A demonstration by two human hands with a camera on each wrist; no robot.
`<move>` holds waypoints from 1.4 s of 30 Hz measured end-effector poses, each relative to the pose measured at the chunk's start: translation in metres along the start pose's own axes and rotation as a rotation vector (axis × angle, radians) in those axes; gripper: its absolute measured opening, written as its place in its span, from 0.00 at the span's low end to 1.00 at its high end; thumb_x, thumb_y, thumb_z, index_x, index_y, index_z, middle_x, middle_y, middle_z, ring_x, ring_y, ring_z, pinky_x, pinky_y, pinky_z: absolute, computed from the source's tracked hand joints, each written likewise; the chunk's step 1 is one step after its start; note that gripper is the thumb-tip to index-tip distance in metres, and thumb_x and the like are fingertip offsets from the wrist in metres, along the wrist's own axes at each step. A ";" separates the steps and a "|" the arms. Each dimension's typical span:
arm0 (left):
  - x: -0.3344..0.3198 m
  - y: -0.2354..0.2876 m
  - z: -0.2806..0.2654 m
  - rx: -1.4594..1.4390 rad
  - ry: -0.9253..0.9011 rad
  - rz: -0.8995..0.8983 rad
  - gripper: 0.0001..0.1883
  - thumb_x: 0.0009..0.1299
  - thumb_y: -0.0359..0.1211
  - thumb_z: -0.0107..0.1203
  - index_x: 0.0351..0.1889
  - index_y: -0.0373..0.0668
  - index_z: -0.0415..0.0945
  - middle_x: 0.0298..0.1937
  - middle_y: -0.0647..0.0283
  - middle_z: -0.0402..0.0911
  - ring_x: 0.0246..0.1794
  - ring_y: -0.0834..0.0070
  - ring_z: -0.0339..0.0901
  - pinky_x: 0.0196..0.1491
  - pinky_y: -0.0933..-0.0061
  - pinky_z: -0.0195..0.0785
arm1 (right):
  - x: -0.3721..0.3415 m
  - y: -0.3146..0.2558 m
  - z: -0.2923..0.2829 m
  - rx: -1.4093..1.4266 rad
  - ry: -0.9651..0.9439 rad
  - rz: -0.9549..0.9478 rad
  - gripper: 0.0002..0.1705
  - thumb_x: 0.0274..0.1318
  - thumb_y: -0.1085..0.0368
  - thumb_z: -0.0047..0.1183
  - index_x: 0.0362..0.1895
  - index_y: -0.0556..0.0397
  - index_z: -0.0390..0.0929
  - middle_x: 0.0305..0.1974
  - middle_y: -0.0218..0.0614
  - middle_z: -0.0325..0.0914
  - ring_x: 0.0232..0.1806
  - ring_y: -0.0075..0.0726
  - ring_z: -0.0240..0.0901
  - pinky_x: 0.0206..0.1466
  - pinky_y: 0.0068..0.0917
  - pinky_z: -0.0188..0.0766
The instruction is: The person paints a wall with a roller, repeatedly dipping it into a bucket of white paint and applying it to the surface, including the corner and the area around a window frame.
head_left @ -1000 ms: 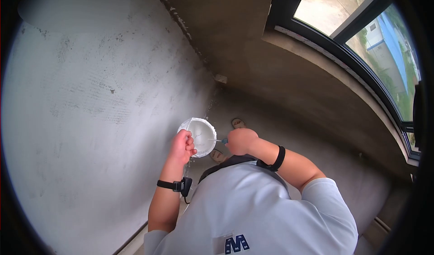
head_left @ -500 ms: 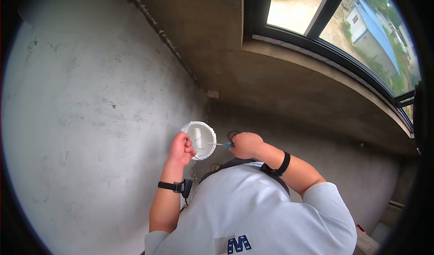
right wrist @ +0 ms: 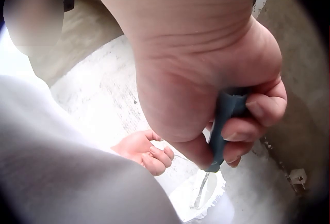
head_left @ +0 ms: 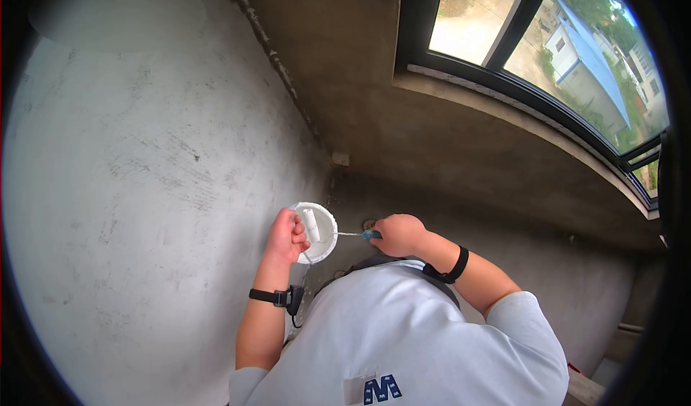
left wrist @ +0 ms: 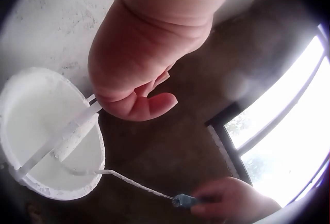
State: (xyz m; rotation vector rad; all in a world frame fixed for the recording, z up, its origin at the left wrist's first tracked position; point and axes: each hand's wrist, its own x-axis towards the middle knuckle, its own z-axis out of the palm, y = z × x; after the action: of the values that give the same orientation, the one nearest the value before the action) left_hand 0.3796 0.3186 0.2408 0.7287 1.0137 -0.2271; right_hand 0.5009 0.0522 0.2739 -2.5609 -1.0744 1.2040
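Note:
A white bucket (head_left: 330, 226) hangs by its strap-like handle (left wrist: 49, 145) from the left hand (head_left: 286, 237), whose fingers curl round it. Inside the bucket, in the head view, a white paint roller (head_left: 311, 226) lies tilted against the inner wall. Its thin coated metal rod (left wrist: 139, 184) crosses the bucket's rim to a blue-green grip (right wrist: 221, 126). The right hand (head_left: 401, 235) holds that grip, fingers wrapped round it, to the right of the bucket. White paint coats the bucket's rim and inside.
A pale, marked wall (head_left: 144, 190) runs along the left. Ahead stands a brown wall (head_left: 360, 89) with a dark-framed window (head_left: 497, 57) at the upper right. A small pale box (head_left: 340, 159) sits near the corner. The person's shoes show partly below.
The right hand has moved slightly right and down with the grip, baring more rod. The roller now shows inside the bucket. The bucket sits a little lower, and the head view has shifted.

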 end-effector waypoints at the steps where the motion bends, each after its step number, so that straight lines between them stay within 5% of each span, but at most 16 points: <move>1: -0.001 0.000 -0.002 -0.008 0.005 0.004 0.11 0.70 0.47 0.49 0.32 0.53 0.67 0.19 0.77 0.60 0.14 0.84 0.52 0.27 0.74 0.57 | 0.000 0.000 0.004 -0.006 0.008 0.005 0.18 0.64 0.50 0.54 0.39 0.51 0.86 0.38 0.43 0.86 0.43 0.54 0.83 0.46 0.47 0.80; 25: -0.008 0.005 -0.026 -0.064 -0.037 0.005 0.13 0.69 0.49 0.51 0.32 0.53 0.67 0.19 0.78 0.61 0.14 0.84 0.53 0.28 0.73 0.57 | -0.017 -0.024 0.011 -0.007 0.026 0.069 0.15 0.63 0.51 0.56 0.43 0.46 0.85 0.39 0.40 0.86 0.45 0.52 0.82 0.47 0.46 0.79; 42: -0.029 0.013 -0.037 -0.213 0.054 0.004 0.14 0.68 0.50 0.52 0.33 0.53 0.67 0.20 0.78 0.62 0.14 0.85 0.53 0.29 0.75 0.58 | -0.009 -0.004 -0.007 0.158 0.119 -0.070 0.15 0.59 0.52 0.61 0.42 0.49 0.86 0.37 0.45 0.85 0.43 0.55 0.81 0.46 0.46 0.77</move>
State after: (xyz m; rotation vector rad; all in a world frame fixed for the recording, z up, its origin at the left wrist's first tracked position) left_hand 0.3452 0.3477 0.2585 0.5453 1.0692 -0.0944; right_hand 0.4994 0.0507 0.2856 -2.4213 -0.9924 1.0596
